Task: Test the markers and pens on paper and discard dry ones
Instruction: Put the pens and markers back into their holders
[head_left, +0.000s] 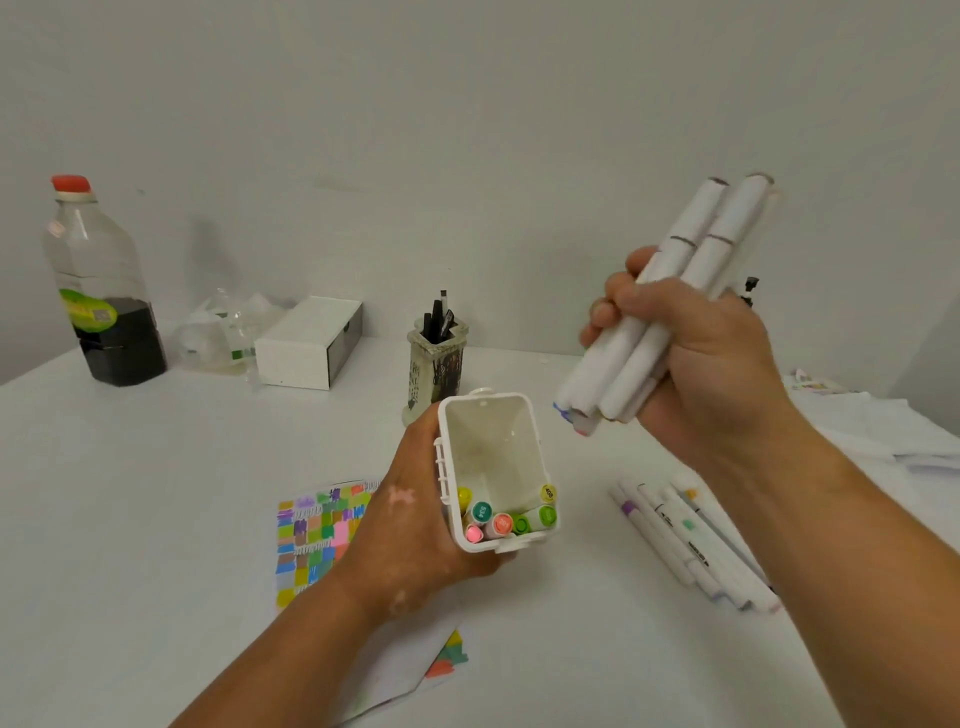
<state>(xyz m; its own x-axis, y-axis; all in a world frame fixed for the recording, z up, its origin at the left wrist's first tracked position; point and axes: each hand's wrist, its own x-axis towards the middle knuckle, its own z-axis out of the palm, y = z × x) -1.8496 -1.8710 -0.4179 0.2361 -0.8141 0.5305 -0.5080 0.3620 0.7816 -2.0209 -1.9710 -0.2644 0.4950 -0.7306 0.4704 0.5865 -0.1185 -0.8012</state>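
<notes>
The paper (317, 530) on the tabletop (156, 493) is crowded with colour swatches, so testing looks far along. The left hand (410, 525) curls its fingers round a white box (493, 441), tilted open toward the camera, with a few capped markers at its bottom. The right hand (711, 364) grips a bundle of markers (670, 301) in tightly curled fingers, just beside the box mouth. Other loose markers (691, 540) lie to the right; whether they are dry rejects I cannot tell. The pens (439, 317) in the cup (439, 364) may still need testing.
</notes>
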